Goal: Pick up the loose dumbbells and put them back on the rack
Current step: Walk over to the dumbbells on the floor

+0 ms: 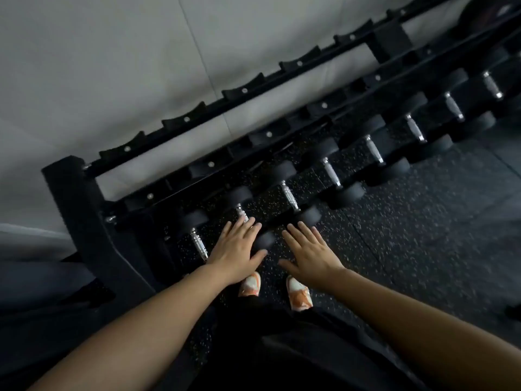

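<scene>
Bare forearms enter from the lower edge, both palms facing down. Fingers point(248, 225) of the left hand point(235, 251) are straight and spread, grasping nothing; their tips overlap the chrome handle of the second dumbbell point(242, 214) from the rack's near end, though contact cannot be confirmed through the blur. Fingers of the right hand point(308, 251) are likewise straight and released, held over the speckled floor point(423, 221) just beside the front head of the third dumbbell point(290, 197). Dumbbells, black-headed with chrome handles, sit side by side along the lowest tier of the rack point(93, 227); the first dumbbell point(198, 244) lies left of the left hand, and at least 5 more continue to the upper right. 2 upper tiers carry bare black saddles point(244, 91). Below the hands, 2 orange-and-white shoes point(298, 296) stand on the floor. Behind the rack runs a pale wall point(112, 52).
</scene>
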`<state>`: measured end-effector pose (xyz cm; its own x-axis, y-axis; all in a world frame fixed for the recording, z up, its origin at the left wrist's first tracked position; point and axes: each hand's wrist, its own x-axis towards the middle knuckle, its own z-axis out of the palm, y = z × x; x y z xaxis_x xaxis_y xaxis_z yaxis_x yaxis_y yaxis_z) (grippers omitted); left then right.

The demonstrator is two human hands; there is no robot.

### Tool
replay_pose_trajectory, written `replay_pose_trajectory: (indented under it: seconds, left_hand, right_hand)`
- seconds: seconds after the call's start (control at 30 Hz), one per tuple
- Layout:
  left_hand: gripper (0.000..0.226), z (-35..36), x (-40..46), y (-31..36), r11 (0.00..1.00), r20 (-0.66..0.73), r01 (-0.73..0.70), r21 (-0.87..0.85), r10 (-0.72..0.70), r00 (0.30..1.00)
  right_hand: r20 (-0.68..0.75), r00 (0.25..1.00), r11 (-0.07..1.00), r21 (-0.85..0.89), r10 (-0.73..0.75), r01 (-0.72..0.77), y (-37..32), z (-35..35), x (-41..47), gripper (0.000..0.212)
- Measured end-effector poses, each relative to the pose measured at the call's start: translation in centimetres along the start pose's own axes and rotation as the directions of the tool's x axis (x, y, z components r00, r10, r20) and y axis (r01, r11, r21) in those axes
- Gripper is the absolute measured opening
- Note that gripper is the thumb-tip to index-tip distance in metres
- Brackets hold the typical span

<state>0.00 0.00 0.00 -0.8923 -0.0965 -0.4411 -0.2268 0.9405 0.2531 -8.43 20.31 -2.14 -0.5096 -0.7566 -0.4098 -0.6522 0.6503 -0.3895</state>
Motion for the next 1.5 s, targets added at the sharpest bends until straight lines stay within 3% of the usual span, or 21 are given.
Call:
replay_pose_trajectory:
  seconds: [0.23,0.47,0.7,0.9,1.13,1.4,1.5]
  left_hand:
    - [0.075,1.5,2.0,-1.9,0.961,0.148,-0.242,0.131,0.223,0.964]
    - [0.072,3.7,2.5,-4.2,0.889,0.307,-0.439,0.134,0.384,0.871]
    - [0.073,5.7,2.4,-2.0,0.734,0.467,-0.658,0.168,0.528,0.709]
    - [0.072,7.7,1.6,2.4,0.503,0.581,-0.843,0.189,0.635,0.509]
    - [0.071,11.8,-2.6,9.2,0.222,0.686,-0.959,0.174,0.672,0.28]
    - [0.069,18.4,-12.6,15.2,0.02,0.757,-0.995,0.093,0.649,0.084]
    - [0.069,20.7,-16.0,17.1,-0.042,0.787,-0.996,0.077,0.616,0.035]
  right_hand:
    - [-0.014,0.978,0.977,0.059,0.208,-0.207,-1.7,4.2,-1.6,0.089]
    - [-0.027,0.888,0.865,0.242,0.459,-0.44,-7.0,7.8,-3.0,0.095]
    - [0.01,0.714,0.658,0.379,0.701,-0.651,-11.6,13.8,-7.3,0.079]
    - [0.056,0.545,0.454,0.484,0.837,-0.748,-14.7,17.4,-12.0,0.077]
    - [0.106,0.308,0.181,0.617,0.945,-0.766,-19.4,22.5,-17.8,0.076]
    - [0.229,0.072,-0.11,0.692,0.971,-0.714,-24.2,29.3,-26.1,0.087]
    - [0.259,0.006,-0.186,0.712,0.966,-0.677,-25.8,31.3,-29.2,0.079]
